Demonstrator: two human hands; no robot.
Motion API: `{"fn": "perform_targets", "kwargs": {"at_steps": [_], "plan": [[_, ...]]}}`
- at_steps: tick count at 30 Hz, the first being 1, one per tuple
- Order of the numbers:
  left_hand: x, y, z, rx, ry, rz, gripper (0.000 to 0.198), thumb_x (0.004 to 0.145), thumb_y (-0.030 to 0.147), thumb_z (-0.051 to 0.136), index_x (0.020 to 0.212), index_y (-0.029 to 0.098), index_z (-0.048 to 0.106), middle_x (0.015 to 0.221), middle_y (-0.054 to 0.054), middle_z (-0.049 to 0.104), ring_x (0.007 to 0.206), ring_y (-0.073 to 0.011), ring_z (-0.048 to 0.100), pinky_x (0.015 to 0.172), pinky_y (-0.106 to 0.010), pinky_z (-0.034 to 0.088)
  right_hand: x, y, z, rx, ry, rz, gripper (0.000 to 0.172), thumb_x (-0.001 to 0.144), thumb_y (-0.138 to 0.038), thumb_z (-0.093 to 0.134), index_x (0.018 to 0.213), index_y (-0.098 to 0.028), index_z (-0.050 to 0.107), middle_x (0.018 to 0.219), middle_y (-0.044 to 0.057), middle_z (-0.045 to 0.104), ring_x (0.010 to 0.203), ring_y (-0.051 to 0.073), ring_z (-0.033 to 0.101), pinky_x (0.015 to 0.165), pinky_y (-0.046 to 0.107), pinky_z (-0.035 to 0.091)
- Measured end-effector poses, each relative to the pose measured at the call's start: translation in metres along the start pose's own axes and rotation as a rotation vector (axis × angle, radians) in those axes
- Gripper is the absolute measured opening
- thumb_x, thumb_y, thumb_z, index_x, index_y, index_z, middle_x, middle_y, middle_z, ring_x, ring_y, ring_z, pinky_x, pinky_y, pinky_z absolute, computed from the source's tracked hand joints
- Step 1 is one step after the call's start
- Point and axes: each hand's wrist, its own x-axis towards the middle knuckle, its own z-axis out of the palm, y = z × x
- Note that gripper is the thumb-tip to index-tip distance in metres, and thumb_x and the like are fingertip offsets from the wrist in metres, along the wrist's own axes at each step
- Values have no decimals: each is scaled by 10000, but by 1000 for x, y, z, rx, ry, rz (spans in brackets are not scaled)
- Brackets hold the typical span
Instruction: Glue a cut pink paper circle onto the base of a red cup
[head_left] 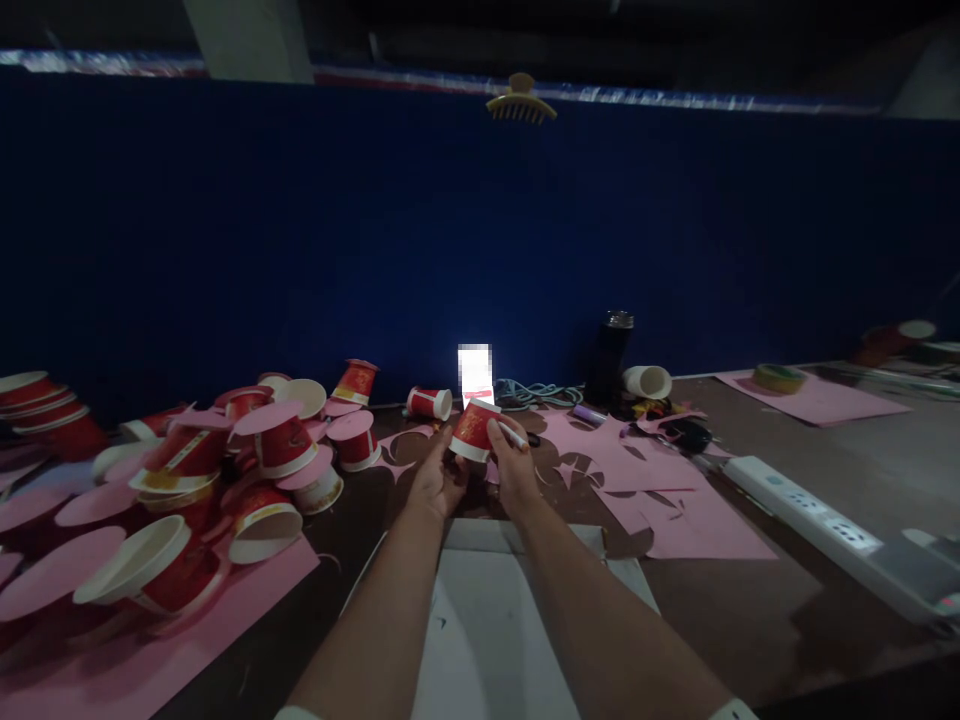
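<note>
Between my hands, above the near part of the table, is a red paper cup (474, 430) with gold print and a white band along its lower edge. My left hand (437, 482) grips its left side, thumb and fingers around the wall. On the right side, my right hand (513, 470) grips the cup too, with a white and orange pen (513, 434) held between its fingers. Just behind the cup stands a lit phone (475, 372). Below my forearms lies a white open box or board (480, 610).
Red paper cups (281, 440), several with pink paper discs, crowd the left. Cut pink sheets (660, 470) lie right of my hands. Further right is a white power strip (802, 520). A dark bottle (611, 350), a tipped cup (647, 382) and a coiled cable (544, 395) sit behind.
</note>
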Motion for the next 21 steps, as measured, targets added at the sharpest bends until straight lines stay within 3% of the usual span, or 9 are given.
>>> {"fn": "perform_targets", "kwargs": {"at_steps": [3, 6, 10, 12, 16, 18, 21], "plan": [[0, -3, -1, 23, 2, 55, 253, 836, 320, 581, 952, 104, 640, 780, -87, 682, 569, -114, 630, 395, -133, 473, -1, -3, 1, 14, 36, 16, 466, 652, -415, 738, 1023, -202, 552, 884, 12, 673, 756, 145, 641, 671, 270, 530], [-1, -10, -2, 70, -114, 98, 318, 799, 401, 613, 947, 121, 641, 815, -83, 683, 632, -139, 639, 496, -201, 527, -1, -7, 3, 26, 104, 33, 469, 633, -408, 753, 998, -196, 547, 864, 14, 674, 749, 151, 646, 671, 277, 536], [0, -19, -6, 242, -240, 113, 287, 709, 196, 724, 973, 134, 629, 773, -44, 662, 582, -96, 593, 510, -178, 492, 2, -3, 1, -50, 114, 15, 488, 631, -424, 749, 1006, -191, 542, 860, 19, 673, 750, 161, 649, 686, 294, 540], [2, -20, -8, 290, -213, 124, 288, 677, 128, 735, 940, 126, 617, 705, -16, 627, 517, -66, 544, 437, -145, 432, 4, 2, -2, -101, 134, -41, 513, 643, -425, 738, 1046, -189, 529, 883, 27, 676, 784, 165, 650, 720, 299, 536], [7, -15, -9, 163, 24, 182, 153, 713, 59, 674, 794, 121, 560, 569, 44, 506, 419, -21, 427, 347, -107, 322, 5, -1, -7, -234, 256, -220, 473, 793, -468, 562, 1163, -182, 486, 929, 61, 680, 784, 168, 652, 717, 313, 529], [8, -13, -9, 99, 75, 180, 121, 746, 54, 637, 756, 124, 540, 539, 52, 467, 411, -21, 415, 348, -106, 329, 1, -9, -8, -386, 195, -292, 416, 853, -472, 469, 1136, -175, 536, 863, 57, 684, 711, 164, 643, 691, 315, 528], [7, -11, -7, 69, 66, 142, 104, 785, 61, 599, 734, 124, 534, 538, 41, 469, 417, -26, 431, 364, -111, 364, -8, -19, -5, -650, 101, -516, 359, 888, -450, 428, 994, -176, 634, 784, 51, 679, 706, 171, 633, 738, 328, 517]]}}
